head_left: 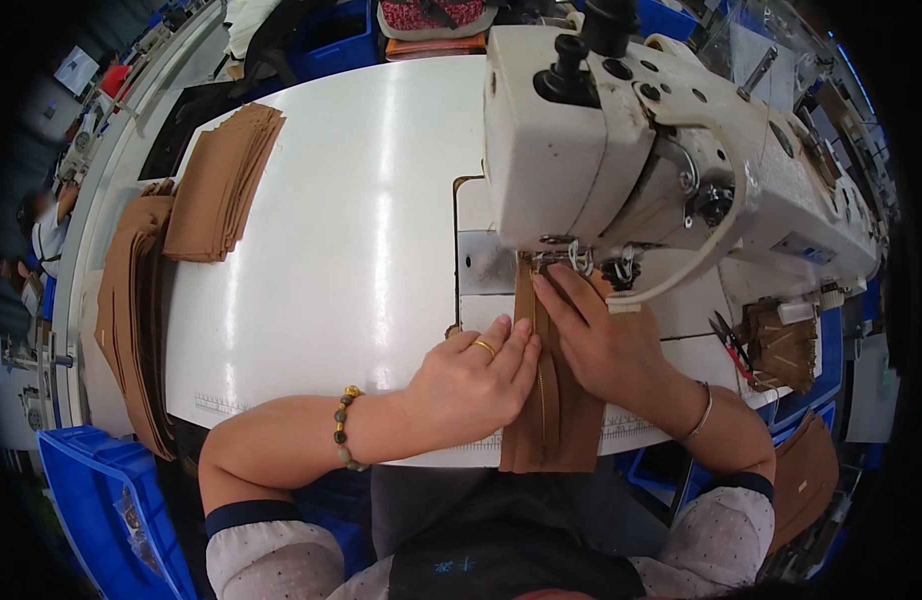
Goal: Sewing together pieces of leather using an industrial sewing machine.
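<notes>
A brown fabric strip (521, 450) with a zipper (547, 395) lies lengthwise under the sewing machine (551, 130), reaching past the table's front edge. My left hand (471, 385), fingers bent and close together, grips the strip's left side midway along it. Higher up on the right, my right hand (611, 350) rests on the same piece with fingers extended, the index fingertip close beside the presser foot (541, 258). The fabric directly beneath the needle is largely hidden by metal parts and fingers.
Two stacks of brown panels (221, 185) lie left on the white table (331, 200). Scissors (733, 345) and small pieces (786, 355) sit right. Blue bins (111, 510) stand below, with more panels (801, 480) at lower right. A co-worker (51, 230) works at far left.
</notes>
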Action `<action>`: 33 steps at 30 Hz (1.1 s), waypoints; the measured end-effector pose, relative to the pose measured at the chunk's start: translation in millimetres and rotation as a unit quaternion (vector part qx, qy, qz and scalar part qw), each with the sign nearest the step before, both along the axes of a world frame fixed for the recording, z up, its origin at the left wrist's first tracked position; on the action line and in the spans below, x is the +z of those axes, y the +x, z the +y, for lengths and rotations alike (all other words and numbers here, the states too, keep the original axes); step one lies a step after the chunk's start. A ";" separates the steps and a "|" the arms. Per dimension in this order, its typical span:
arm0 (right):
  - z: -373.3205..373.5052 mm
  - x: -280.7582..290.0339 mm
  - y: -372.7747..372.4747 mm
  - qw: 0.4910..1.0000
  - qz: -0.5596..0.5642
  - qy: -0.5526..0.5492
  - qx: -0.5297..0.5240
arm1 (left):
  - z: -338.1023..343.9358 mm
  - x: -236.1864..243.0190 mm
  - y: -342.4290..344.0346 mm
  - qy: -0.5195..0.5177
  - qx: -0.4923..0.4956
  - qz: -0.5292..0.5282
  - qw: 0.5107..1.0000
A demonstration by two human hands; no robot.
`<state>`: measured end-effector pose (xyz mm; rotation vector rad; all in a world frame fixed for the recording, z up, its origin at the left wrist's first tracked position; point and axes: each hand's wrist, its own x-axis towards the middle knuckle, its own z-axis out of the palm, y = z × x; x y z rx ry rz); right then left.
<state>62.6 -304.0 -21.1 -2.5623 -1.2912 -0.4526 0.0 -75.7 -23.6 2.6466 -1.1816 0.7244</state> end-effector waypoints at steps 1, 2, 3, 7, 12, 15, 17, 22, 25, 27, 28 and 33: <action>-2.3 2.0 1.6 1.000 -0.001 0.001 0.005 | 0.7 0.0 0.7 -0.004 0.001 0.004 1.000; -5.3 4.9 3.7 1.000 -0.008 0.006 0.023 | 0.9 -0.3 1.5 -0.012 0.001 0.007 1.000; -8.6 8.3 5.9 0.999 -0.019 0.011 0.042 | 1.0 -0.7 2.2 -0.032 0.006 0.018 0.999; -25.2 24.8 17.6 0.981 -0.028 0.043 0.185 | 2.2 -0.6 4.5 -0.086 0.049 0.061 0.993; -16.2 17.4 11.7 0.957 -0.091 0.026 0.273 | 4.9 3.8 4.8 -0.111 0.081 0.114 0.984; -10.6 10.8 10.0 0.947 -0.098 0.033 0.304 | 5.5 6.5 3.9 -0.124 0.091 0.159 0.975; -10.9 10.4 9.4 0.945 -0.099 0.036 0.309 | 5.4 7.4 5.3 -0.137 0.088 0.144 0.976; -14.3 13.1 5.9 0.948 -0.077 0.021 0.308 | 6.5 8.6 4.2 -0.110 0.062 0.118 0.985; -14.1 13.5 5.2 0.946 -0.067 0.011 0.317 | 5.3 8.5 3.7 -0.076 0.038 0.055 0.995; -13.9 14.5 5.5 0.945 -0.069 -0.001 0.320 | 3.0 7.9 3.5 -0.058 0.032 0.050 0.997; -13.6 15.2 5.4 0.947 -0.064 0.002 0.316 | 1.3 7.5 3.3 -0.056 0.029 0.065 0.996; -13.6 23.2 3.7 0.952 0.025 0.019 0.303 | -2.4 8.1 3.3 -0.041 0.060 0.121 0.990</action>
